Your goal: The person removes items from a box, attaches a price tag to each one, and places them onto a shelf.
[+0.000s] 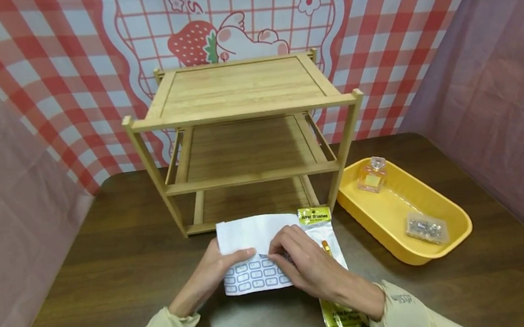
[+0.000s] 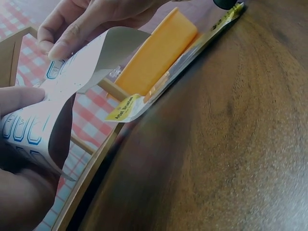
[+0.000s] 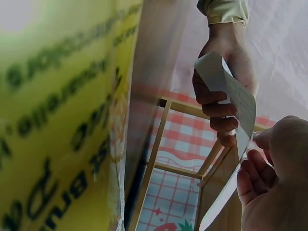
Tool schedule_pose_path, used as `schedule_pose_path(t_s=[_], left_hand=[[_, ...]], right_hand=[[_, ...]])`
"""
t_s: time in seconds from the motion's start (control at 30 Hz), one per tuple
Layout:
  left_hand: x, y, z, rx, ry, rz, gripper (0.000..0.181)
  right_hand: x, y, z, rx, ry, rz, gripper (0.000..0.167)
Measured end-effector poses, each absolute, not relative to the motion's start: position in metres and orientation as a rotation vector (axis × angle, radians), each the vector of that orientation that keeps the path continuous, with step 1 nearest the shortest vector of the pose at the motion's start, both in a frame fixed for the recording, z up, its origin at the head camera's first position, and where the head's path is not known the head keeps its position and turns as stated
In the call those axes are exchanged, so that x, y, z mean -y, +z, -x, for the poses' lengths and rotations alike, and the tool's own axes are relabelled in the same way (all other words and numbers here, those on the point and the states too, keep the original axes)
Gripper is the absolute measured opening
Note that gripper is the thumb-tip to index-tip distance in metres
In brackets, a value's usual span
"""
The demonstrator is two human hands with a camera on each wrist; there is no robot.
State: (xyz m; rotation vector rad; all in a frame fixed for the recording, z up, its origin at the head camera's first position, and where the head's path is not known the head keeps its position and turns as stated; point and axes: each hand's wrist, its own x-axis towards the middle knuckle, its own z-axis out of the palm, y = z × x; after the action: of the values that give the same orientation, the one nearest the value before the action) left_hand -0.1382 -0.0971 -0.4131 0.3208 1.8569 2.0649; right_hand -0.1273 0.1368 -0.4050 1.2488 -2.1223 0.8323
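A white sheet of blue-bordered label stickers (image 1: 256, 283) is held over the table in front of the shelf. My left hand (image 1: 208, 274) grips its left side, thumb on the printed face and fingers curled behind, as the right wrist view shows. At the sheet's middle, my right hand (image 1: 307, 262) pinches the edge of one label (image 1: 263, 256) between thumb and forefinger. That label looks slightly lifted; how much is loose is hard to tell. In the left wrist view the sheet (image 2: 72, 79) bends, and its plain back shows. A pack of artist brushes (image 1: 315, 216) lies under my right forearm.
Behind the sheet stands a three-tier wooden shelf (image 1: 243, 113). To the right, a yellow tray (image 1: 377, 226) contains a perfume bottle (image 1: 372, 176) and a small clear box of metal pieces (image 1: 426, 228). A checked cloth (image 1: 84, 86) hangs behind the table (image 1: 106, 263).
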Motion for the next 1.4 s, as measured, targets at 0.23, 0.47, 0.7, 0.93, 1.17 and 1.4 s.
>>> schedule_pose_path(t_s=[0.23, 0.47, 0.7, 0.93, 1.17, 1.4], left_hand=[[0.098, -0.414, 0.139, -1.888, 2.038, -0.332, 0.033], [0.100, -0.416, 0.140, -1.904, 2.045, -0.324, 0.034], [0.101, -0.416, 0.139, -1.899, 2.045, -0.322, 0.036], [0.103, -0.417, 0.139, -1.915, 2.013, -0.262, 0.037], [0.106, -0.418, 0.139, -2.062, 1.943, -0.230, 0.042], [0.107, -0.421, 0.138, -2.335, 1.792, -0.170, 0.052]], right_hand=[[-0.137, -0.405, 0.127, 2.127, 0.875, -1.234, 0.013], [-0.136, -0.405, 0.126, 2.134, 0.938, -1.210, 0.014], [-0.135, -0.406, 0.124, 2.149, 1.049, -1.181, 0.017], [-0.136, -0.403, 0.123, 2.144, 1.159, -1.131, 0.021], [-0.140, -0.402, 0.124, 2.121, 1.172, -1.122, 0.024], [-0.148, -0.405, 0.124, 2.143, 1.179, -1.077, 0.025]])
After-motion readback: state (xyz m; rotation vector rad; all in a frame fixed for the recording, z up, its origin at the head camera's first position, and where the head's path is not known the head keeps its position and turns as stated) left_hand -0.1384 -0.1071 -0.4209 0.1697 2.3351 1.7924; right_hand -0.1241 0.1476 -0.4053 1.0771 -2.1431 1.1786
